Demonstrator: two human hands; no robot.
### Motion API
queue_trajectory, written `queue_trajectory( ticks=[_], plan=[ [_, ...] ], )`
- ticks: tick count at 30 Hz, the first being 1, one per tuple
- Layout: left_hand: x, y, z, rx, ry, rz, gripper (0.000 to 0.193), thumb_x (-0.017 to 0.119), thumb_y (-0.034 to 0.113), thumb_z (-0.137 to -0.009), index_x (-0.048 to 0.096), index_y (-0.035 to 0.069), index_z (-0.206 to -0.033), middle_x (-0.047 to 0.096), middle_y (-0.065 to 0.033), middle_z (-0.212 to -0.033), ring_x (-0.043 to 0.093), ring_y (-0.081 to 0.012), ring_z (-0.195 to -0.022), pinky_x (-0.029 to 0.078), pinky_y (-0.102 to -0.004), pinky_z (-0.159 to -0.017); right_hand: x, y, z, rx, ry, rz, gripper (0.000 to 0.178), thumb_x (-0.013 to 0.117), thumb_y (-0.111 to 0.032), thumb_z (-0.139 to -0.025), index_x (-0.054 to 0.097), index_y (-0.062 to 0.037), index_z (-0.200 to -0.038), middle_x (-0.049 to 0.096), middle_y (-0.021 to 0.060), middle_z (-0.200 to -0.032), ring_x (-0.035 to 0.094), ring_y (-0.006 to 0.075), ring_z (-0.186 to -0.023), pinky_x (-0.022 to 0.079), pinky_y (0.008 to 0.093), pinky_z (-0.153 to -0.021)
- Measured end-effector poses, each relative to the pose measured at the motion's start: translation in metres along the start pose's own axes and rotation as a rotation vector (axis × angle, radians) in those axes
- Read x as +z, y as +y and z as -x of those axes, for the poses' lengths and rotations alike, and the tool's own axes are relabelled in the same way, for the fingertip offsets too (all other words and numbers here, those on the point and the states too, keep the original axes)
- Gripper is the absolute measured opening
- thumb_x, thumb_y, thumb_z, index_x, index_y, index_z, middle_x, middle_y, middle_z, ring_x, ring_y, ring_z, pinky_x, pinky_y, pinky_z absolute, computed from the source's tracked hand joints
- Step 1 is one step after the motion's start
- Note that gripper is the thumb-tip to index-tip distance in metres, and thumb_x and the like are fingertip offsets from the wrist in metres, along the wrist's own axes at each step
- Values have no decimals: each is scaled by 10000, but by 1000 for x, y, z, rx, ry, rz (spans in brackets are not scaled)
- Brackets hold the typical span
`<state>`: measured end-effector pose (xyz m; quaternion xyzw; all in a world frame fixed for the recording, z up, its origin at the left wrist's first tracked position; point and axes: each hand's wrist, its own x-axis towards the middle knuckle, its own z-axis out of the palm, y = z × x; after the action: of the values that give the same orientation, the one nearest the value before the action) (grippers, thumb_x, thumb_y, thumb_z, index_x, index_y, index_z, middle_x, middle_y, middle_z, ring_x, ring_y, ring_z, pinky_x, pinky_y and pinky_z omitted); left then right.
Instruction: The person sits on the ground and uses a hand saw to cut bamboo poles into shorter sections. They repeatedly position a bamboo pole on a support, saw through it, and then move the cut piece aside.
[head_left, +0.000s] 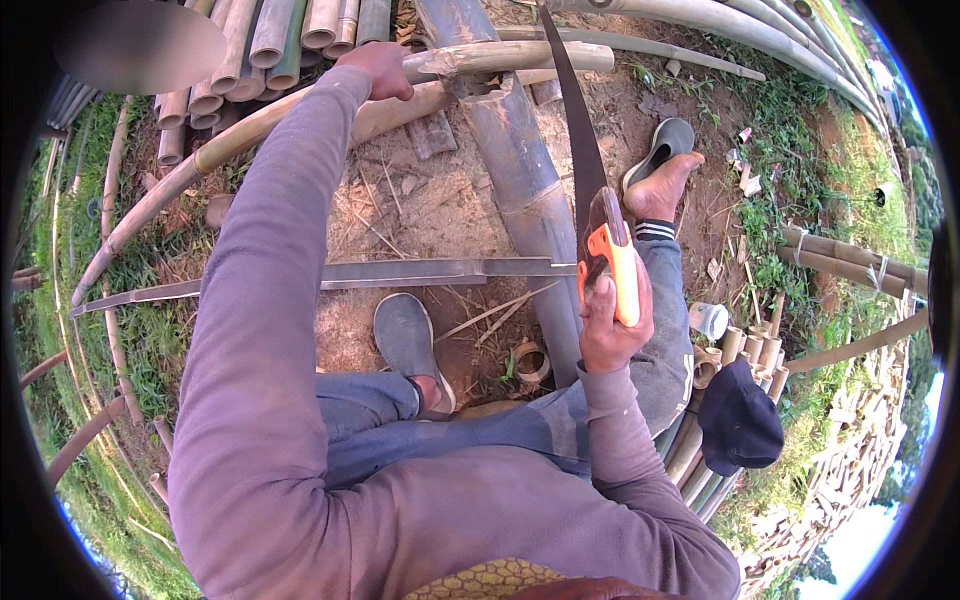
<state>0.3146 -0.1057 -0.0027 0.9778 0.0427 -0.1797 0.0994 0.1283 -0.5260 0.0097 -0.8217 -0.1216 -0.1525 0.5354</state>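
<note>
In the head view, the left hand is wrapped around a curved bamboo pole at upper centre, the pole's end projecting past a thick grey bamboo. The right hand clasps a saw, blade reaching the top edge. Bare dirt leaves room between. Right of centre, a jar's contents are unclear.

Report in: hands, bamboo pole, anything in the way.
Left hand on bamboo pole. Right hand gripping orange-handled saw. Pole crossing thick grey bamboo. Foot right of saw in view, clearance unclear.
</note>
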Motion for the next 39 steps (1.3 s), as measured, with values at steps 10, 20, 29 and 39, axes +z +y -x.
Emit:
queue_trajectory(
  ticks=[10, 20, 29, 39],
  plan=[
    [2, -1, -18, 16, -75, 325, 356, 791, 206, -680, 727, -61, -906, 709, -128, -728, 684, -203, -625, 540, -348, -570, 75, 22, -119, -32, 50, -137, 386, 714, -76, -1000, 630, 71, -1347, 720, 163, -1233, 699, 198, -1107, 545, 330, -963],
    [5, -19, -23, -10, -282, 500, 380, 758, 136, -673, 700, -40, -1004, 671, -102, -725, 617, -187, -582, 499, -350, -542, 17, 9, -29, 77, 3, -82, 438, 711, -94, -1001, 600, 100, -1378, 707, 213, -1274, 705, 284, -1151, 540, 386, -1014],
    [29, 15, 30, -78, 352, -103, 560, 810, 311, -798, 600, 114, -1278, 732, -207, -1191, 715, -412, -1090, 574, -518, -927, 72, 29, -113, -160, 41, -82, 411, 727, -91, -989, 632, 46, -1365, 734, 147, -1193, 734, 159, -979, 588, 305, -841],
    [-2, 30, 19, -163, 99, -70, 516, 734, 316, -863, 660, 182, -1356, 737, -147, -1277, 701, -354, -1199, 564, -477, -1017, 66, 7, -122, -13, 19, -115, 399, 721, -89, -988, 635, 70, -1344, 722, 187, -1259, 713, 234, -1143, 548, 350, -985]
  ],
)
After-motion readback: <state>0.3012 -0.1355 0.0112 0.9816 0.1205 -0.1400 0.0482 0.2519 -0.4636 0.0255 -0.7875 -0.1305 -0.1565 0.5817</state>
